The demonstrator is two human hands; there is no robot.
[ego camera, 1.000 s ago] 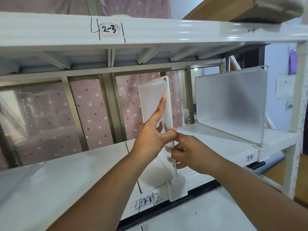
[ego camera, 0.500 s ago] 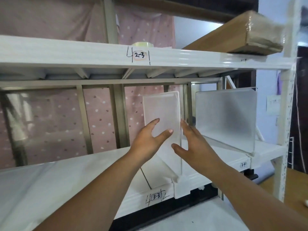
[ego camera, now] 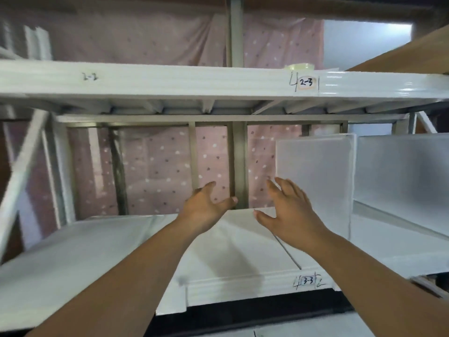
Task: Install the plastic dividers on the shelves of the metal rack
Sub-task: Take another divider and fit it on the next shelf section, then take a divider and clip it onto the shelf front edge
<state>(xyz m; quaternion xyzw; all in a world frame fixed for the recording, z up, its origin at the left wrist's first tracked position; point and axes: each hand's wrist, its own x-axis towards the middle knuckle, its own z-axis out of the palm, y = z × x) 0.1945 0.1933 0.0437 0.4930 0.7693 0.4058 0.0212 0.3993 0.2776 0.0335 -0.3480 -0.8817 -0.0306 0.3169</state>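
Observation:
A frosted plastic divider [ego camera: 320, 171] stands upright on the white metal shelf [ego camera: 97, 244], near the label 3-3 [ego camera: 308, 281]. A second divider [ego camera: 403, 166] stands further right on the same shelf. My left hand [ego camera: 206, 207] hovers open above the shelf, left of the near divider and clear of it. My right hand [ego camera: 289, 210] is open too, fingers spread, in front of the near divider's lower left part; it holds nothing. Both forearms reach in from below.
The upper shelf beam [ego camera: 194, 79] with the label 2-3 [ego camera: 305, 82] runs close overhead. Grey uprights [ego camera: 239, 166] and pink dotted cloth close the back. A roll of tape [ego camera: 300, 66] sits on the upper shelf. A wooden board [ego camera: 401, 57] lies at upper right.
Both hands have let go of the near divider and drawn away to the left. The view has swung left, so both dividers now sit at the right.

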